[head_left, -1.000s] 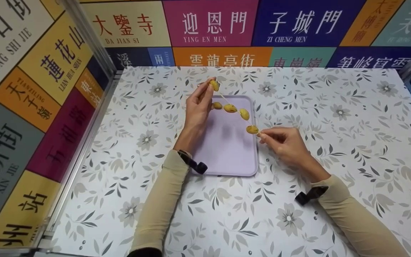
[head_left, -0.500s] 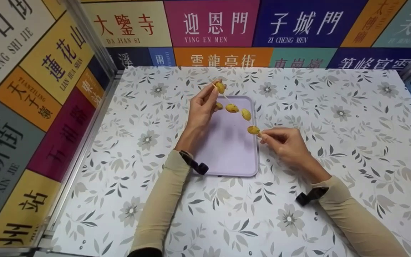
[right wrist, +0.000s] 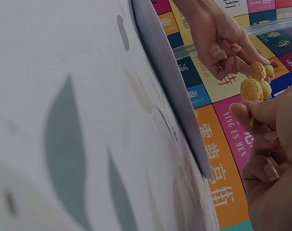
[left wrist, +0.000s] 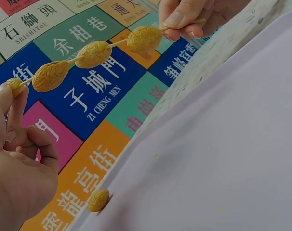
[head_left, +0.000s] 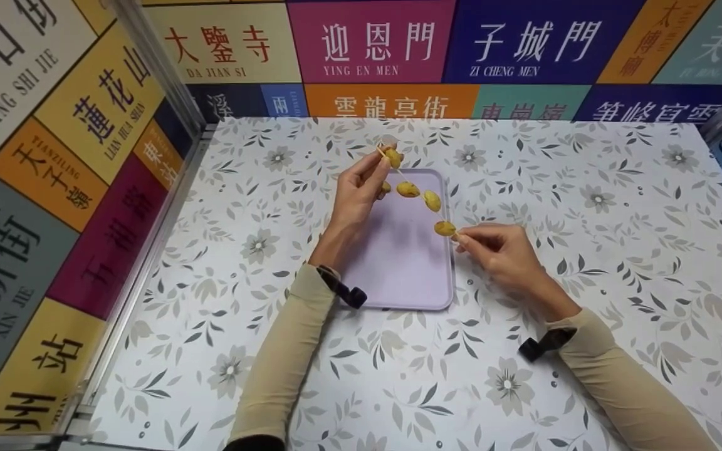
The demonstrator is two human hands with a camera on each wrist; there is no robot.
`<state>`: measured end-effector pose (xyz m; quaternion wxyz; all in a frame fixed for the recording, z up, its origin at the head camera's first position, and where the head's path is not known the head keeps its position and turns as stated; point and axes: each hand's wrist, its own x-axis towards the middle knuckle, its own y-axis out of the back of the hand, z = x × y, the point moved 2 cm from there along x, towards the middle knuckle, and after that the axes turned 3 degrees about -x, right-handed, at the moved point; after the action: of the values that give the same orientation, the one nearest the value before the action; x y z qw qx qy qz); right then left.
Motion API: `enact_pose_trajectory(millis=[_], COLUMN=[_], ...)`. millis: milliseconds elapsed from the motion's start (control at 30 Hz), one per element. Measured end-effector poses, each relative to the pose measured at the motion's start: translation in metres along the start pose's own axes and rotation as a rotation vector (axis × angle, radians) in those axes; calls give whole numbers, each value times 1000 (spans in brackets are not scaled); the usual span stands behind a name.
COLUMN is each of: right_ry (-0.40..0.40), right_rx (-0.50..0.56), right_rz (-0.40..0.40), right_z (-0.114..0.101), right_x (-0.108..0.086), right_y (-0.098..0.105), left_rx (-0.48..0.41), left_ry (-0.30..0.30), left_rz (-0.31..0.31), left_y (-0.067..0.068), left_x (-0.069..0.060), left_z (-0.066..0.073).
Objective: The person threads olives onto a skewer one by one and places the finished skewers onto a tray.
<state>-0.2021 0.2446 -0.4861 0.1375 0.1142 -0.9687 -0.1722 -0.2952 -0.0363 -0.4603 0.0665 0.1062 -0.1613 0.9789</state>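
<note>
My right hand (head_left: 499, 254) pinches the lower end of a thin wooden skewer (left wrist: 118, 44) between thumb and fingertips. Three wrinkled yellow oval fruits sit along the skewer between the hands, the nearest fruit (left wrist: 144, 39) close to the right fingertips. At the far end my left hand (head_left: 358, 188) pinches another such fruit (head_left: 392, 157) on the stick, and the stick's tip shows past it in the head view. A loose fruit (left wrist: 99, 199) lies on the lilac tray (head_left: 398, 275) below, by its far edge. The skewer hangs tilted above the tray.
A white tablecloth (head_left: 637, 269) with grey flowers and leaves lies under the tray. Panels with coloured sign prints (head_left: 370, 41) stand behind the table and along its left side. A dark wrist camera (head_left: 353, 297) is strapped to each forearm.
The left hand and its fruit have moved a little right and down along the skewer, toward the other fruits. The skewer's tip now shows beyond that fruit. The right hand stays almost still.
</note>
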Motion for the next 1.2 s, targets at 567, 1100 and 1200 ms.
enact_pose_trajectory(millis=[567,1100,1200], right_ry=[59,54,55], right_rx=[-27,-51,-58], right_rz=[51,55,58], right_z=[-1,1,1], right_x=[2,2,2], right_y=[1,1,1], left_rx=[51,82,114], left_ry=[-38,-53,-74], left_rz=[-16,-33,-39], left_y=[-4,-5,-4], left_x=[0,0,0], left_z=[2,0,0])
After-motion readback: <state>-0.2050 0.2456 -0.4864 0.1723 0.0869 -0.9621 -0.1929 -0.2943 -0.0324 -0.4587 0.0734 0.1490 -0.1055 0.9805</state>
